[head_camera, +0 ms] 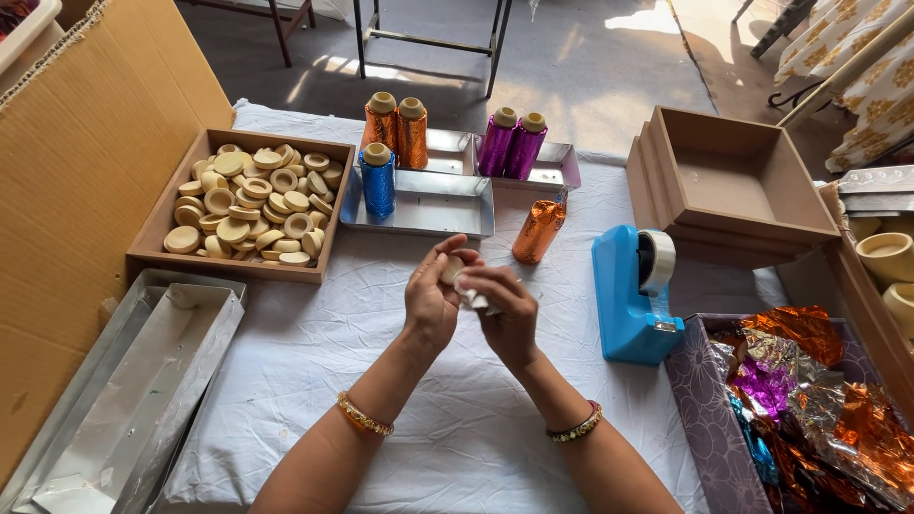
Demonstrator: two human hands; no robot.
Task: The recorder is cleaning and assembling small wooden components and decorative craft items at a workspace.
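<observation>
Between both hands (pixel 471 295), smooth round disc (pixel 453 269)

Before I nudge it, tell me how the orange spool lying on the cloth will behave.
The orange spool lies tilted on its side, so it would probably roll or pivot. Its foil-like thread looks slick, maybe slippery. It seems light, likely sliding easily on the white cloth.

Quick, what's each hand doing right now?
Left hand: closed on a small round cream disc.
Right hand: pinching a small white piece, kind unclear.
</observation>
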